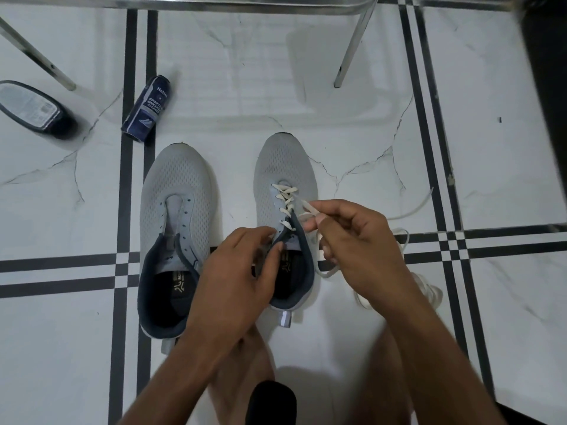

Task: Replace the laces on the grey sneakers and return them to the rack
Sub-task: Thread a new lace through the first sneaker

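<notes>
Two grey sneakers with navy linings stand side by side on the tiled floor, toes pointing away. The left sneaker has bare eyelets and no lace. The right sneaker carries a white lace threaded through most of its eyelets. My left hand pinches the left collar edge of the right sneaker near the top eyelets. My right hand pinches the lace end just right of the tongue, and the loose lace trails off to the right over the floor.
A blue can of sneaker cleaner lies on its side beyond the left sneaker. A dark tub sits at the far left. Metal rack legs stand beyond the shoes. A bundle of white lace lies behind my right wrist.
</notes>
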Demonstrator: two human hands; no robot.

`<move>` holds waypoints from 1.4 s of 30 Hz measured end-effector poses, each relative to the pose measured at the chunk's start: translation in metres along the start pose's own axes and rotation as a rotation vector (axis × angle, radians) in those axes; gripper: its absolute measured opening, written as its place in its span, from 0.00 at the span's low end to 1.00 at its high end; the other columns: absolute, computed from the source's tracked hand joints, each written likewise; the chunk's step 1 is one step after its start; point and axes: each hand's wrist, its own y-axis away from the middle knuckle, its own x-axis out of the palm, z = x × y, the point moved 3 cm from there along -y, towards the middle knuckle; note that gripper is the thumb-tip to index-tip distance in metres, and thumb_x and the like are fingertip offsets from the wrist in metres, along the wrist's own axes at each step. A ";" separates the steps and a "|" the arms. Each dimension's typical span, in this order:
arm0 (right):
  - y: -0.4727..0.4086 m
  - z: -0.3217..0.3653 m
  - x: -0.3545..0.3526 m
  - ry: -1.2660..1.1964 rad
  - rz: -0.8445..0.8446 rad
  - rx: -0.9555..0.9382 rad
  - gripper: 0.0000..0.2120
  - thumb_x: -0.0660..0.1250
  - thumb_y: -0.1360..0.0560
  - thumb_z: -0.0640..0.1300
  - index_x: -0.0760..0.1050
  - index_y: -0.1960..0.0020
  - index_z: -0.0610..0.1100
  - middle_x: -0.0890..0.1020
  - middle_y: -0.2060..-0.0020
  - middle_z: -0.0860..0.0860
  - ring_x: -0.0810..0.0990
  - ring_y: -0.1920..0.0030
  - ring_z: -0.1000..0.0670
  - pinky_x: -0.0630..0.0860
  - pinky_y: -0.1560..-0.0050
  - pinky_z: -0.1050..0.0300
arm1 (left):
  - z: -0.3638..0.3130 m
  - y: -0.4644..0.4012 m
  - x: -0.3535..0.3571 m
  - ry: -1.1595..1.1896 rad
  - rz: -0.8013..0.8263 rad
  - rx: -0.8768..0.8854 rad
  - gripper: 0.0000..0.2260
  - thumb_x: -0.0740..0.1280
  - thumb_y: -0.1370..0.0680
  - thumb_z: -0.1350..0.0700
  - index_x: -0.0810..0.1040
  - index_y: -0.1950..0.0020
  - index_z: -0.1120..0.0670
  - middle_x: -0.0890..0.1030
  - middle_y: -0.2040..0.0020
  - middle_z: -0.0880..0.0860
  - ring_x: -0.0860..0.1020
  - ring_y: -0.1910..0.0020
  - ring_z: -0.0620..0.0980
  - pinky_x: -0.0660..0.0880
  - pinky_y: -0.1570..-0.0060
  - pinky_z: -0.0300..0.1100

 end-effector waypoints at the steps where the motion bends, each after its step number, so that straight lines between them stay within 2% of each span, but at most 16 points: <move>1: 0.000 0.000 0.001 0.011 -0.001 -0.003 0.08 0.69 0.16 0.41 0.86 0.46 0.49 0.88 0.58 0.53 0.80 0.67 0.58 0.76 0.62 0.63 | 0.000 -0.001 -0.001 0.023 -0.011 -0.017 0.11 0.71 0.16 0.52 0.84 0.35 0.52 0.84 0.46 0.46 0.84 0.51 0.42 0.84 0.50 0.45; 3: 0.003 -0.001 0.005 0.051 0.013 -0.024 0.05 0.73 0.18 0.45 0.87 0.50 0.49 0.87 0.61 0.54 0.83 0.63 0.58 0.78 0.61 0.63 | 0.002 -0.002 -0.002 0.121 -0.029 -0.078 0.10 0.71 0.16 0.54 0.84 0.35 0.52 0.86 0.47 0.43 0.85 0.51 0.40 0.83 0.51 0.38; 6: 0.007 -0.008 0.014 0.183 0.004 -0.092 0.05 0.74 0.18 0.46 0.88 0.51 0.50 0.87 0.60 0.56 0.86 0.58 0.55 0.84 0.53 0.55 | 0.007 -0.004 -0.002 0.304 -0.027 -0.215 0.07 0.72 0.16 0.57 0.86 0.40 0.49 0.87 0.52 0.41 0.86 0.52 0.39 0.83 0.54 0.36; 9: 0.012 -0.013 0.022 0.362 -0.036 -0.183 0.05 0.73 0.19 0.46 0.89 0.48 0.50 0.88 0.58 0.59 0.86 0.54 0.57 0.82 0.51 0.57 | 0.014 -0.007 0.002 0.405 -0.012 -0.307 0.06 0.72 0.17 0.58 0.86 0.44 0.48 0.88 0.54 0.44 0.87 0.53 0.44 0.85 0.50 0.46; 13: 0.016 -0.020 0.030 0.580 -0.065 -0.286 0.09 0.68 0.18 0.51 0.86 0.47 0.52 0.87 0.60 0.56 0.84 0.61 0.54 0.81 0.58 0.51 | 0.021 -0.011 0.006 0.527 0.030 -0.405 0.05 0.73 0.17 0.59 0.85 0.46 0.50 0.88 0.54 0.50 0.88 0.53 0.52 0.85 0.48 0.60; 16: 0.018 -0.024 0.036 0.709 -0.160 -0.336 0.09 0.67 0.18 0.53 0.85 0.49 0.53 0.85 0.64 0.54 0.82 0.66 0.51 0.78 0.63 0.51 | 0.022 -0.012 0.007 0.559 0.039 -0.415 0.04 0.73 0.17 0.60 0.85 0.46 0.51 0.88 0.54 0.52 0.88 0.53 0.54 0.85 0.47 0.61; 19: 0.019 -0.024 0.042 0.729 -0.257 -0.405 0.07 0.69 0.17 0.50 0.86 0.50 0.52 0.84 0.66 0.54 0.79 0.68 0.52 0.74 0.67 0.55 | 0.022 -0.012 0.007 0.569 0.041 -0.423 0.04 0.73 0.18 0.60 0.85 0.46 0.52 0.88 0.54 0.52 0.88 0.53 0.55 0.85 0.47 0.60; 23: 0.018 -0.027 0.046 0.759 -0.314 -0.437 0.07 0.69 0.17 0.48 0.86 0.50 0.51 0.85 0.63 0.54 0.80 0.66 0.51 0.76 0.67 0.52 | 0.022 -0.012 0.007 0.557 0.043 -0.415 0.04 0.73 0.18 0.59 0.86 0.45 0.52 0.88 0.53 0.52 0.88 0.53 0.53 0.86 0.47 0.59; 27: 0.017 -0.027 0.046 0.823 -0.287 -0.439 0.08 0.69 0.17 0.47 0.84 0.53 0.50 0.82 0.64 0.54 0.77 0.66 0.51 0.72 0.67 0.54 | 0.021 -0.012 0.006 0.530 0.041 -0.364 0.05 0.73 0.18 0.60 0.86 0.44 0.52 0.88 0.53 0.50 0.88 0.54 0.51 0.86 0.48 0.55; 31: 0.017 -0.029 0.042 0.824 -0.174 -0.453 0.10 0.65 0.16 0.48 0.83 0.52 0.50 0.82 0.63 0.54 0.78 0.65 0.50 0.75 0.64 0.50 | 0.018 -0.010 0.005 0.505 0.013 -0.364 0.05 0.73 0.18 0.60 0.86 0.46 0.52 0.88 0.54 0.49 0.87 0.55 0.50 0.85 0.49 0.52; 35: 0.016 -0.024 0.047 0.881 -0.222 -0.446 0.10 0.67 0.17 0.47 0.82 0.55 0.50 0.81 0.65 0.53 0.77 0.66 0.49 0.73 0.67 0.51 | 0.020 -0.011 0.006 0.505 0.019 -0.367 0.05 0.74 0.18 0.59 0.86 0.45 0.51 0.88 0.54 0.49 0.88 0.54 0.50 0.86 0.48 0.55; 39: 0.019 -0.021 0.050 0.910 -0.280 -0.443 0.11 0.69 0.18 0.46 0.79 0.60 0.49 0.78 0.69 0.53 0.69 0.70 0.51 0.64 0.69 0.55 | 0.018 -0.009 0.005 0.466 0.012 -0.331 0.05 0.74 0.18 0.59 0.86 0.45 0.51 0.88 0.54 0.47 0.87 0.53 0.48 0.86 0.50 0.50; 42: 0.020 -0.023 0.049 0.870 -0.270 -0.425 0.11 0.69 0.17 0.46 0.81 0.58 0.49 0.80 0.67 0.53 0.74 0.69 0.51 0.67 0.69 0.56 | 0.021 -0.010 0.005 0.480 0.013 -0.346 0.05 0.74 0.18 0.59 0.86 0.44 0.50 0.88 0.53 0.48 0.87 0.53 0.48 0.86 0.49 0.51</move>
